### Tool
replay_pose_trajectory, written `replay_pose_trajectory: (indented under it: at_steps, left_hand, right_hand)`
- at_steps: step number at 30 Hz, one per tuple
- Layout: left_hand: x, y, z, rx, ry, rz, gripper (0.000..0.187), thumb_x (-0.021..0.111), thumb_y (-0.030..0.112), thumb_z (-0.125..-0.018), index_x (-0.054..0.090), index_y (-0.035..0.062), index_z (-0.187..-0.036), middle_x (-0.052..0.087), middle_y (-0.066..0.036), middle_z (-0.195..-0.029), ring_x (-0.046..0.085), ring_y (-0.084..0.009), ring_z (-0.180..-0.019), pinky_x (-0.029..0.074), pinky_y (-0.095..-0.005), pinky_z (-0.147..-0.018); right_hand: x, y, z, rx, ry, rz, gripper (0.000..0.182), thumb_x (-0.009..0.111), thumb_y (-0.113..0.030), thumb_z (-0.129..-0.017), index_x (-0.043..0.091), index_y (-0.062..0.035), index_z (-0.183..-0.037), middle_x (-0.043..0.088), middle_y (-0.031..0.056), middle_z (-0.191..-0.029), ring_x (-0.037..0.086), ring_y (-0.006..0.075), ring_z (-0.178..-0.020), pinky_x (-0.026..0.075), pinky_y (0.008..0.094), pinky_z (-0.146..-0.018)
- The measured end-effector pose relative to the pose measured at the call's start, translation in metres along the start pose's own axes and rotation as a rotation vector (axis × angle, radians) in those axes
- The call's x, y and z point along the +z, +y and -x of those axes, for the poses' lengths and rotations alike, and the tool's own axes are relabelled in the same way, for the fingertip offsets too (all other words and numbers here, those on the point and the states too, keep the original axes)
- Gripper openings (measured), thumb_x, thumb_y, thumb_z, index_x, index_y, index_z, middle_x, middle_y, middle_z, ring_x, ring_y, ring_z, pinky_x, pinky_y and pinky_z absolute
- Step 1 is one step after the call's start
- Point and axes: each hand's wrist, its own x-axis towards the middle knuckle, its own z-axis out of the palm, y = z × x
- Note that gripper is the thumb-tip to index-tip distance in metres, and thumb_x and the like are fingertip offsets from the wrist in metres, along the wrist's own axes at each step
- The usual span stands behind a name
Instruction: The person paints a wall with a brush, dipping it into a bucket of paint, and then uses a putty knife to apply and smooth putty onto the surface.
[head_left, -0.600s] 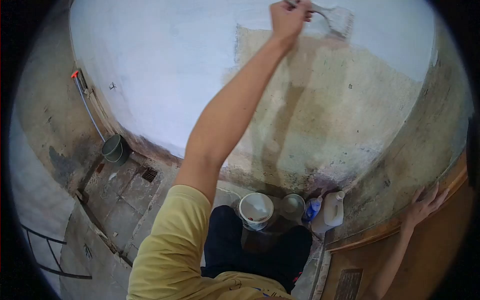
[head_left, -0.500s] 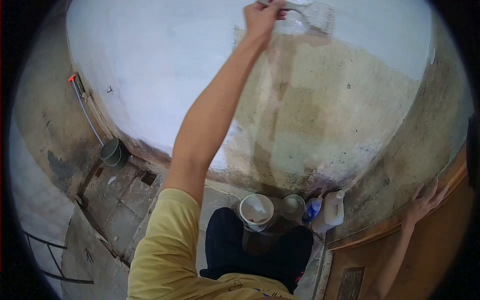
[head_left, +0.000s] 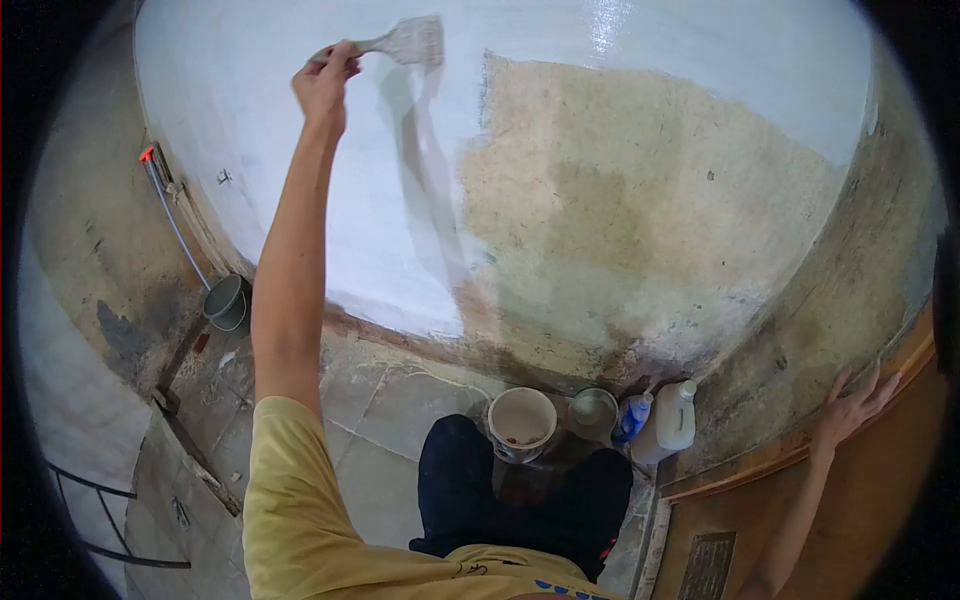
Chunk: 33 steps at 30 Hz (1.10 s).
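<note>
My left hand (head_left: 325, 88) is raised at the upper left, its fingers wrapped round the handle of a wide paintbrush (head_left: 415, 42). The paint-coated bristles point right, over the white painted part of the wall (head_left: 250, 120). Right of the brush is an unpainted tan patch (head_left: 640, 180) with stains near its base. At the far right, my right hand (head_left: 850, 410) lies with fingers spread against the wooden door frame (head_left: 905, 370). Between the wall and my knees stands a white paint bucket (head_left: 523, 418).
Beside the bucket are a smaller pail (head_left: 592, 415), a blue bottle (head_left: 632, 418) and a whitish jug (head_left: 668, 425) by the wall. A dark bucket (head_left: 228, 302) and a blue-handled stick (head_left: 172, 215) stand in the left corner. Black metal bars (head_left: 120, 495) show lower left.
My left hand and the paintbrush have moved left, from the top edge of the tan patch to over the white paint. My right hand stays on the door frame.
</note>
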Motion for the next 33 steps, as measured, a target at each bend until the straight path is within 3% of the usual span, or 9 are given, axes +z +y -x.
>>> replay_pose_trajectory:
  at_steps: [5,7,8,10,15,18,22,27,33]
  left_hand:
    - [-0.023,0.027,0.009,0.12,0.206,-0.254,0.021,0.068,0.013,-0.085,0.067,-0.0073,-0.089,0.067,-0.01,-0.077,0.063,-0.0155,-0.066,0.055,-0.0298,-0.064]
    - [-0.016,0.034,0.017,0.211,0.333,-0.566,0.022,0.066,0.016,-0.085,0.068,-0.0062,-0.083,0.068,-0.01,-0.075,0.063,-0.0166,-0.064,0.052,-0.0307,-0.063]
    - [-0.009,0.036,0.02,0.211,0.334,-0.567,0.022,0.066,0.016,-0.085,0.068,-0.0062,-0.083,0.068,-0.01,-0.075,0.063,-0.0166,-0.064,0.052,-0.0307,-0.063]
    - [0.008,0.036,0.026,0.397,0.378,-0.761,0.023,0.065,0.017,-0.083,0.068,-0.0054,-0.079,0.067,-0.012,-0.072,0.063,-0.0204,-0.062,0.049,-0.0329,-0.063]
    - [0.063,0.011,0.036,0.642,0.318,-0.758,0.015,0.063,0.013,-0.082,0.066,-0.0011,-0.078,0.062,-0.016,-0.071,0.06,-0.0313,-0.065,0.047,-0.0402,-0.061]
    - [0.108,0.007,0.056,0.651,0.226,-0.811,0.012,0.062,0.01,-0.08,0.064,-0.0008,-0.079,0.059,-0.017,-0.071,0.057,-0.0348,-0.066,0.045,-0.0438,-0.061]
    - [0.172,0.011,0.085,0.711,0.232,-0.807,0.011,0.061,0.009,-0.079,0.063,-0.0014,-0.077,0.056,-0.018,-0.07,0.055,-0.0365,-0.065,0.045,-0.0449,-0.06]
    - [0.245,0.023,0.127,0.783,0.171,-0.818,0.016,0.062,0.008,-0.077,0.066,-0.0013,-0.089,0.058,-0.018,-0.074,0.057,-0.0361,-0.066,0.046,-0.0438,-0.06]
    - [0.343,0.05,0.188,0.764,0.163,-0.676,0.021,0.061,0.004,-0.073,0.067,-0.0026,-0.092,0.058,-0.019,-0.077,0.057,-0.0352,-0.069,0.046,-0.0432,-0.063]
  right_hand:
    - [0.002,0.004,0.002,-0.013,0.003,-0.01,0.056,0.065,-0.02,-0.089,0.041,-0.0103,-0.139,0.023,0.0165,-0.15,0.028,0.0339,-0.137,0.036,0.0469,-0.108]
    - [0.005,0.008,0.004,-0.015,-0.002,-0.001,0.056,0.065,-0.02,-0.089,0.04,-0.0104,-0.139,0.023,0.0164,-0.15,0.028,0.0338,-0.137,0.036,0.0467,-0.108]
    - [0.005,0.01,0.004,-0.012,-0.006,0.016,0.057,0.065,-0.02,-0.089,0.04,-0.0105,-0.139,0.022,0.0163,-0.149,0.028,0.0338,-0.137,0.036,0.0465,-0.109]
    - [0.003,0.007,0.004,-0.008,-0.022,0.022,0.058,0.065,-0.02,-0.089,0.039,-0.0106,-0.14,0.022,0.0165,-0.149,0.027,0.0336,-0.137,0.035,0.0465,-0.109]
    - [0.004,0.007,0.004,-0.003,-0.021,0.048,0.058,0.066,-0.019,-0.089,0.04,-0.0101,-0.139,0.021,0.0191,-0.15,0.027,0.0355,-0.137,0.035,0.0451,-0.109]
    - [0.004,0.009,0.006,0.006,-0.04,0.058,0.059,0.066,-0.022,-0.088,0.04,-0.0101,-0.139,0.022,0.0195,-0.149,0.028,0.0361,-0.136,0.035,0.0445,-0.109]
    - [0.006,0.011,0.006,0.024,-0.021,0.062,0.061,0.07,-0.022,-0.086,0.042,-0.0115,-0.139,0.024,0.0188,-0.148,0.031,0.0357,-0.135,0.035,0.0437,-0.109]
    - [0.011,0.018,0.012,0.042,0.0,0.038,0.06,0.07,-0.019,-0.085,0.044,-0.0134,-0.138,0.026,0.0172,-0.149,0.032,0.0352,-0.135,0.036,0.0431,-0.109]
    - [0.008,0.022,0.015,0.109,-0.016,-0.157,0.055,0.064,-0.011,-0.088,0.043,-0.0143,-0.138,0.026,0.0136,-0.15,0.028,0.0349,-0.138,0.035,0.0444,-0.111]
